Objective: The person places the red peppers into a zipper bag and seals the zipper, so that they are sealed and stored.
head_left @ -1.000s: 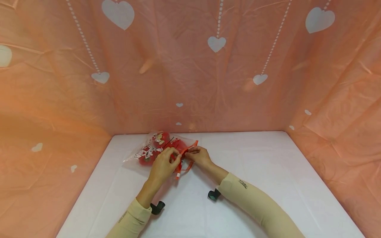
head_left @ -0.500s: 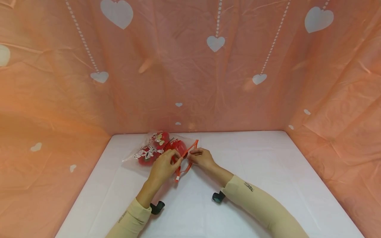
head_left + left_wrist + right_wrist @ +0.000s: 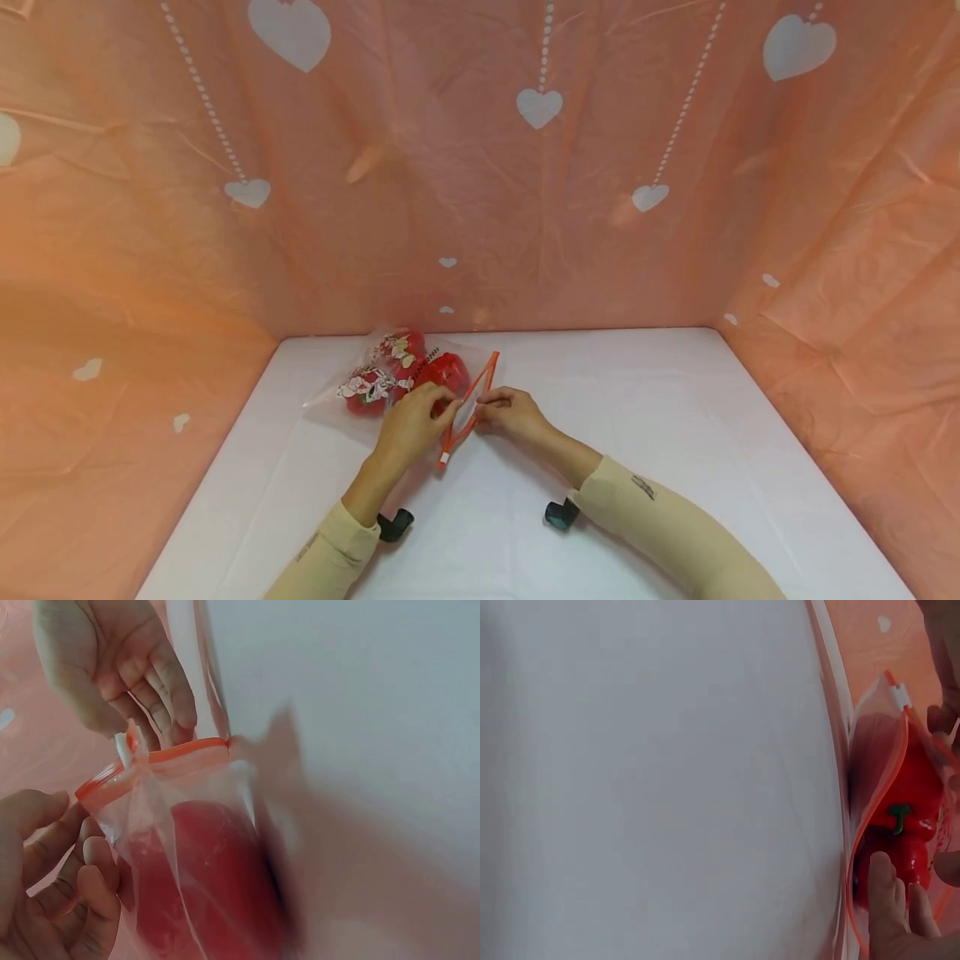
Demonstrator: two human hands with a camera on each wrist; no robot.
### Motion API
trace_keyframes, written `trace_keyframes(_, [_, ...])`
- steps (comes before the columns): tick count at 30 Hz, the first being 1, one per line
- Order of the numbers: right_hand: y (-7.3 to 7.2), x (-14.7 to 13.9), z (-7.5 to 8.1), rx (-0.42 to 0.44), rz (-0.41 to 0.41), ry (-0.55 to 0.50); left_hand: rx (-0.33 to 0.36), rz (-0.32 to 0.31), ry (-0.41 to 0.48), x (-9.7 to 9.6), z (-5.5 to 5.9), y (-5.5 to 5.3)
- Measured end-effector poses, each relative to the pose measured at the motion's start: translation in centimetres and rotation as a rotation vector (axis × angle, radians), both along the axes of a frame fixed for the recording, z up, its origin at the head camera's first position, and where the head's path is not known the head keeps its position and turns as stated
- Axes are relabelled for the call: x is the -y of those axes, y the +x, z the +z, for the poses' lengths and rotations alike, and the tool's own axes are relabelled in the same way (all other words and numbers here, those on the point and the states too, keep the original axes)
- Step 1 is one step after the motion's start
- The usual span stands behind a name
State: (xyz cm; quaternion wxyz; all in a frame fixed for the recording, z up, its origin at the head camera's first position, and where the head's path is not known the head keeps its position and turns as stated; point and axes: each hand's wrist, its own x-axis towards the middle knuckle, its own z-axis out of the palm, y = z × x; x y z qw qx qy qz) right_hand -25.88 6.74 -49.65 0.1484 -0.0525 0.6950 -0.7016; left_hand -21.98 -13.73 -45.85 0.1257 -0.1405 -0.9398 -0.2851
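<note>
A clear zip bag [image 3: 330,404] with printed figures and an orange zip edge lies on the table, holding red bell peppers [image 3: 446,372]. In the right wrist view, a green stem [image 3: 900,817] shows through the gaping mouth. My left hand [image 3: 412,421] pinches the mouth's left edge between thumb and fingers. On the opposite side my right hand [image 3: 517,417] has its thumb and fingertips at the other orange edge, pinching it. A white slider [image 3: 445,457] sits at the near end of the zip. In the left wrist view, the right hand [image 3: 112,667] is beyond the orange rim.
The white table [image 3: 675,433] extends right of the bag. Behind it hangs an orange sheet [image 3: 600,250] with white hearts, which also forms both side walls. A dark wrist camera [image 3: 561,514] sits below the right sleeve, another [image 3: 396,525] by the left.
My right hand has moved toward me and slightly right, drawing its orange edge away from the other. The bag's mouth has widened into a gap. My left hand has barely moved.
</note>
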Motion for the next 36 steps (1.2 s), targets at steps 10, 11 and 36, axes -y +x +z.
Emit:
trace_keyframes(10, [2.4,0.1,0.0,0.041,0.102,-0.025,0.002,-0.015,-0.035,0.6,-0.1,0.6])
trace_keyframes(11, [2.6,0.1,0.0,0.038,0.113,-0.026,-0.001,-0.017,-0.035,0.7,-0.1,0.7])
trace_keyframes(36, [6.0,1.7,-0.6,0.063,0.232,-0.002,0.020,-0.044,-0.059,3.4,-1.1,4.7])
